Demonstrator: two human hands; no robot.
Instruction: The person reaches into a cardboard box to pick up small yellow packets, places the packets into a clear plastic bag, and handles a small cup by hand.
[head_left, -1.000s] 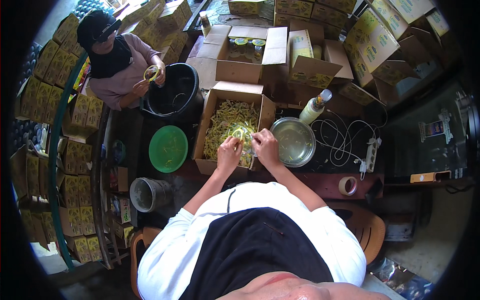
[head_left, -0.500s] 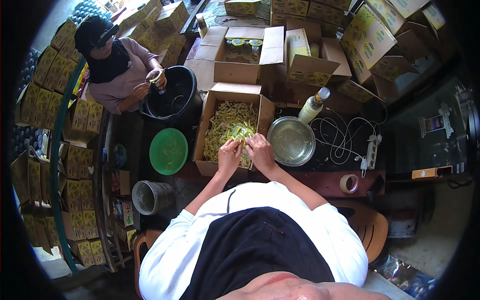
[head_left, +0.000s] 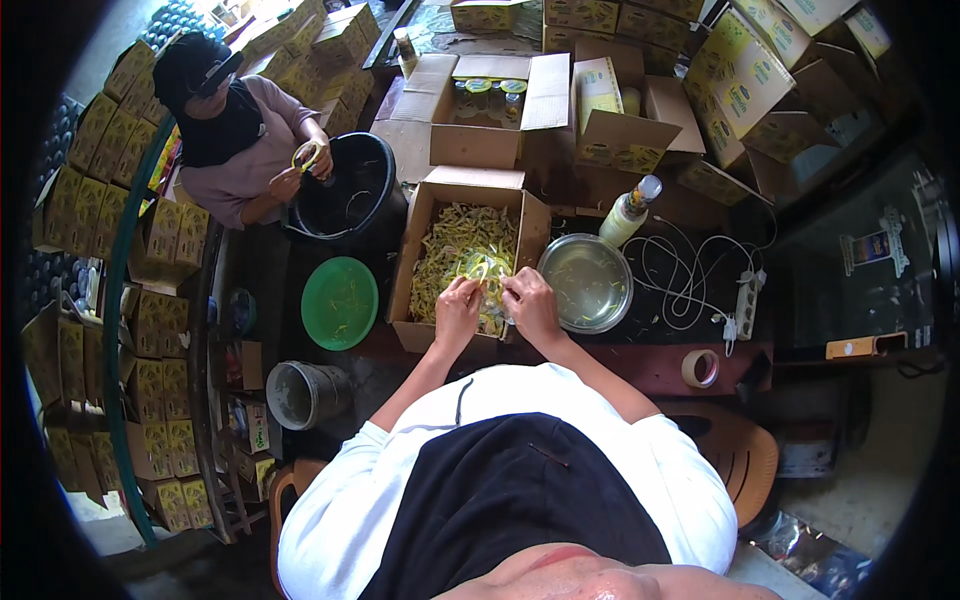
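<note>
An open cardboard box [head_left: 536,225] stands in front of me, filled with a loose heap of yellow-green plastic strips [head_left: 460,232]. Over its near end, my left hand [head_left: 460,305] is closed, its fingertips pinching a yellow plastic strip [head_left: 484,270] with shiny clear parts. My right hand [head_left: 530,303] is closed too, pinching at the right side of this strip, a small gap away from the left. The fingers partly cover the piece, so its full shape is hidden.
Right of the box sit a round basin of cloudy water [head_left: 585,285], a bottle [head_left: 625,212], a power strip [head_left: 746,305] and a tape roll [head_left: 700,368]. Leftward are a green basin [head_left: 340,303], a grey bucket [head_left: 305,395] and a co-worker [head_left: 235,140] holding a yellow ring over a black tub [head_left: 385,200].
My right hand has moved slightly right, away from my left, and the yellow piece between them has shifted. The co-worker's hands have moved a little, with the yellow ring now showing more plainly.
</note>
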